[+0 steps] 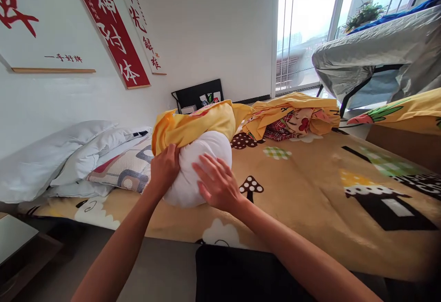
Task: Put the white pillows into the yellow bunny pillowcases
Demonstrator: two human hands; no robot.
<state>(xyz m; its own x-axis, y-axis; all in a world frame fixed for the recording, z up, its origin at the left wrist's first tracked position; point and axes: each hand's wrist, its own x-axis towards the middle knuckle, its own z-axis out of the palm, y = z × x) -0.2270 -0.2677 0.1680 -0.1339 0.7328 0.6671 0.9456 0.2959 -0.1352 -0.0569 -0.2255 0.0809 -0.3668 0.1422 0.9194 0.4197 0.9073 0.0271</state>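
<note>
A white pillow [184, 182] stands bunched on the bed, its far part inside a yellow pillowcase [193, 129]. My left hand [166, 166] is closed on the edge of the pillowcase, at the pillow's left side. Against the pillow's near right face lies my right hand [218, 182], its fingers stretched out and holding nothing. How far the pillow reaches into the case is hidden under the yellow cloth.
White pillows [58, 155] and a patterned pillow [126, 164] lie at the bed's left end. Crumpled yellow bedding [296, 116] is on the far side of the printed bed cover [292, 201]. A covered rack [372, 54] stands by the window.
</note>
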